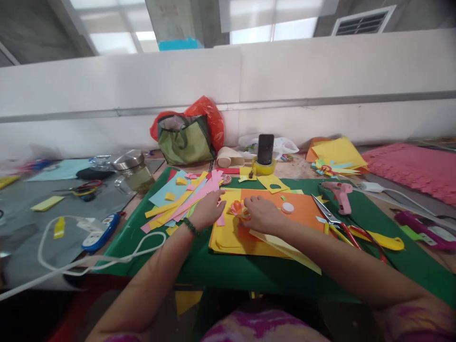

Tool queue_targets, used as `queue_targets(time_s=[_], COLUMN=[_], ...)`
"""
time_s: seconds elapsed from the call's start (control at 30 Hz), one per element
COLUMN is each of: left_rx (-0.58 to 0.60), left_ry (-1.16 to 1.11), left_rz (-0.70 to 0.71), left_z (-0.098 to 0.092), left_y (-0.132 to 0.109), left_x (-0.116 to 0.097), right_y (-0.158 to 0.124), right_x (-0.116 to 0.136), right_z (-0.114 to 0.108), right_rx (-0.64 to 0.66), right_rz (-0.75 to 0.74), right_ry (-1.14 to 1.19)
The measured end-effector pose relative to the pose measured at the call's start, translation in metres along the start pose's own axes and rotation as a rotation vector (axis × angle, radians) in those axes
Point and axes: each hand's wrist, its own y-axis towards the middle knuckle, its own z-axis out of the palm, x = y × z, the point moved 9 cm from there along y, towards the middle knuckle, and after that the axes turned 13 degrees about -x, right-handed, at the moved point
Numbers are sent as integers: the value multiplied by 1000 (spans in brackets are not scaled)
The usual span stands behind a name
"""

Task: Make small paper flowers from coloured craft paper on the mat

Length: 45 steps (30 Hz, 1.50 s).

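My right hand [261,214] is closed, its fingers bent around the edge of a small orange and pink paper flower [236,207]. The flower is over stacked yellow and orange paper sheets [231,242]. To its left, my left hand [208,209] has thumb and forefinger apart, close to pink paper strips [214,179]; its other fingers are partly hidden. A green bead bracelet [191,226] circles that wrist. A pale round disc [287,207] lies on the orange sheet. Under my right forearm sticks out a pale yellow strip [290,251].
A green mat [192,268] covers the work area. Open scissors [333,221], a pink glue gun [342,195] and its cable are on the right. A glass jar [133,173], white cord [135,254] and blue power strip [101,232] are left. A phone [265,148] stands behind.
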Motion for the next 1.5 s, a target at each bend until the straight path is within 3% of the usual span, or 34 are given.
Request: queue_targets(time_s=[0.17,0.33,0.5,0.6,0.73,0.8,0.87,0.97,1.1,1.2,1.33,1.4,1.5], left_rx=[33,57,-75,-184,-252,-289,-338,-399,-470,-429,-292,-218,-106], left_ry=[-160,-306,-359,-373,-408,-434,-460,-469,-387,-313,-258,-237,-219], left_rz=[-67,-87,-35,10,51,86,127,165,315,422,175,63,8], left_z=[28,50,44,29,16,11,5,-2,-9,-6,9,20,37], left_y=[30,33,30,26,18,14,11,8,-2,-6,11,18,21], left_x=[9,12,12,7,-3,-8,-12,-13,-28,-41,-17,-3,3], right_y=[3,4,-9,-32,-78,-100,-115,-129,-136,-123,-99,-92,-85], right_x=[1,1,-10,-21,-24,-23,-20,-16,-34,-41,-36,-33,-25], right_z=[20,13,-3,-26,-64,-69,-61,-42,-31,-15,18,25,23], right_rx=[19,13,-54,-209,-584,-731,-786,-767,-729,-543,-211,-139,-90], right_rz=[-29,-164,-186,-129,-27,36,72,56,120,129,75,65,50], right_ry=[1,19,9,33,229,330,389,410,329,239,166,156,190])
